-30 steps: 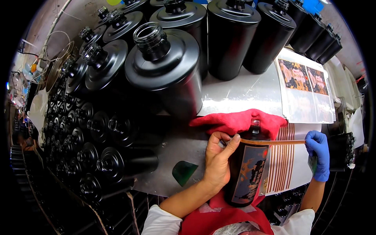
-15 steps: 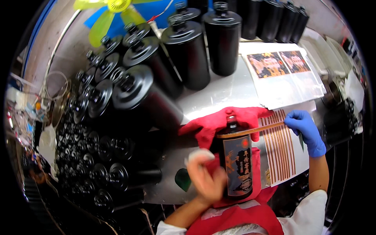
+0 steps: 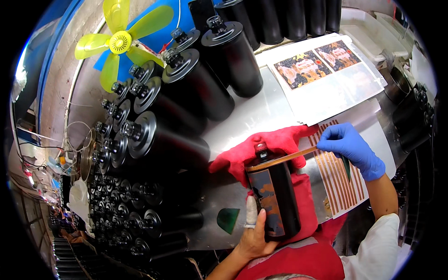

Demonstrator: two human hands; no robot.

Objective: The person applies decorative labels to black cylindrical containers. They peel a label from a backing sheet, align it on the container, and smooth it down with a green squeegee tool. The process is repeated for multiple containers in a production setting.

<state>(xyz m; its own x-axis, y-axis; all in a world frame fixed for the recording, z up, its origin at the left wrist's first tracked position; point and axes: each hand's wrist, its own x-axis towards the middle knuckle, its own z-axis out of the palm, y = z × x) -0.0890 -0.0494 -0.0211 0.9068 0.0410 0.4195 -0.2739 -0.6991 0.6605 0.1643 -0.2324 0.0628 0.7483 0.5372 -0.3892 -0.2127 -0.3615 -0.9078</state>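
Open tabletop beyond taut strip, bottle barrier leftward

We see a black bottle at lower centre, neck up and tilted left, its grey label copper-patterned. A brown strip crosses its shoulder and runs straight, rising toward the frame's right.

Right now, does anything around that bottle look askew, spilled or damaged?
I see no spill or damage. The red cloth beside the bottle is rumpled, and the printed sheets have uneven edges; both look merely untidy. The brown strip reaches past the bottle because the right hand holds its free end.
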